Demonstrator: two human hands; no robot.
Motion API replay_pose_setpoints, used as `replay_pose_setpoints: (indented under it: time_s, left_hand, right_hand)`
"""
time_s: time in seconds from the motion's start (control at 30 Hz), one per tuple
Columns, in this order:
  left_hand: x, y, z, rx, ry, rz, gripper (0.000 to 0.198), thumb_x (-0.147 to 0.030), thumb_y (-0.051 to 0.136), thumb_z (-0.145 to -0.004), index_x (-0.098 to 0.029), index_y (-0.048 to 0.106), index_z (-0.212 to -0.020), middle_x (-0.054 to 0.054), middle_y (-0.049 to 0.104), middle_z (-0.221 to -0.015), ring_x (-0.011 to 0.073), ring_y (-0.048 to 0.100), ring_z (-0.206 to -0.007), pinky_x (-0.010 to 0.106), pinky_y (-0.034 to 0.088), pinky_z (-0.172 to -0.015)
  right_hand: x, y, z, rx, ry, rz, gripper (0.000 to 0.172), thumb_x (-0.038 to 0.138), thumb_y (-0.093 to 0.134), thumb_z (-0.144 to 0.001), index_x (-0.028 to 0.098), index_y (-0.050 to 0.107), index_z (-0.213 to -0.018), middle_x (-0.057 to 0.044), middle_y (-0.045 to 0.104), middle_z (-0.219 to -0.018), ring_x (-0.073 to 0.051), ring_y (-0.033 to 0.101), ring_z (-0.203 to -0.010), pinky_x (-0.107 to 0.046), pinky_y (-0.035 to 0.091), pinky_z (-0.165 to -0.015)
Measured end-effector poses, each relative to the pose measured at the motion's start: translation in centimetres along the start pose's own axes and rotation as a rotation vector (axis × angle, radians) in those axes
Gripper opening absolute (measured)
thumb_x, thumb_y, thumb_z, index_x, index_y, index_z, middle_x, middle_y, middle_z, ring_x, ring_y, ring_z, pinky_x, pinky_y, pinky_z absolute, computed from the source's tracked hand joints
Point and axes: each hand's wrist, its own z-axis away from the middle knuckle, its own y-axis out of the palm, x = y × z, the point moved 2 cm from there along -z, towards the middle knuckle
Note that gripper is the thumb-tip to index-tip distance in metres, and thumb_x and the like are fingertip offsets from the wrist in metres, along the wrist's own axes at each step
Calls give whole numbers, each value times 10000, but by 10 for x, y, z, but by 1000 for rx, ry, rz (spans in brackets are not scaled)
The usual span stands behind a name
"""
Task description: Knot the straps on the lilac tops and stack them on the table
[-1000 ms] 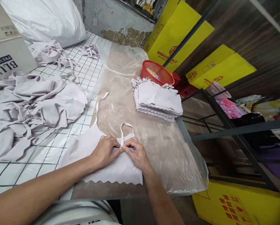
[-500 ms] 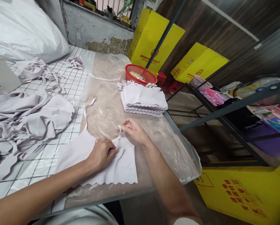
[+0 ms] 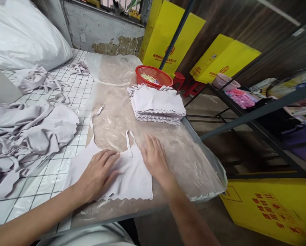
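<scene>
A pale grey garment piece with a scalloped lower edge lies flat on clear plastic sheeting at the table's near edge. Its thin strap loops upward between my hands. My left hand rests flat on the left half of the cloth, fingers spread and holding nothing. My right hand lies open at the cloth's right edge, fingers stretched on the plastic. A neat stack of folded pieces sits farther back.
A red basket stands behind the stack. A loose heap of grey cloth covers the tiled table at left, below a white bag. Yellow boxes and a dark metal rack stand to the right.
Both hands have let go of the strap and now lie flat; the strap lies on the plastic. The left hand moved down-left onto the cloth, the right hand dropped to its edge.
</scene>
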Motion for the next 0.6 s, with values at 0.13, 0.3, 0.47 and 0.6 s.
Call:
replay_pose_setpoints:
  time_s: [0.13,0.3,0.47,0.6]
  left_hand:
    - [23,-19,60,59,102,-124,621,-385,465,-992,-249,264,-1564,103,406,-1564,317,298,-1471,461,392,-1116]
    - [43,-26,96,114,147,-252,692,-467,468,-974,-267,207,-1583,70,384,-1583,304,295,-1483,481,309,-1183]
    - [41,-23,93,71,159,-238,674,-501,480,-966,-288,262,-1567,66,393,-1578,302,309,-1478,487,295,-1193]
    - [21,-6,54,134,189,-148,635,-541,444,-976,-267,338,-1538,91,362,-1592,304,262,-1497,507,287,-1193]
  right_hand:
    - [-4,15,87,103,-213,99,582,356,394,-1019,204,261,-1565,-139,412,-1562,-309,319,-1474,-504,276,-1154]
    - [-20,22,125,182,-155,204,613,376,353,-1028,206,184,-1592,-155,361,-1586,-307,307,-1483,-557,232,-1166]
    - [-24,1,107,186,-106,126,509,432,393,-1011,220,452,-1470,-152,464,-1520,-320,359,-1438,-567,327,-1102]
    - [-13,-11,38,35,-29,-113,283,408,482,-975,246,706,-1040,-114,639,-1211,-274,542,-1166,-469,447,-977]
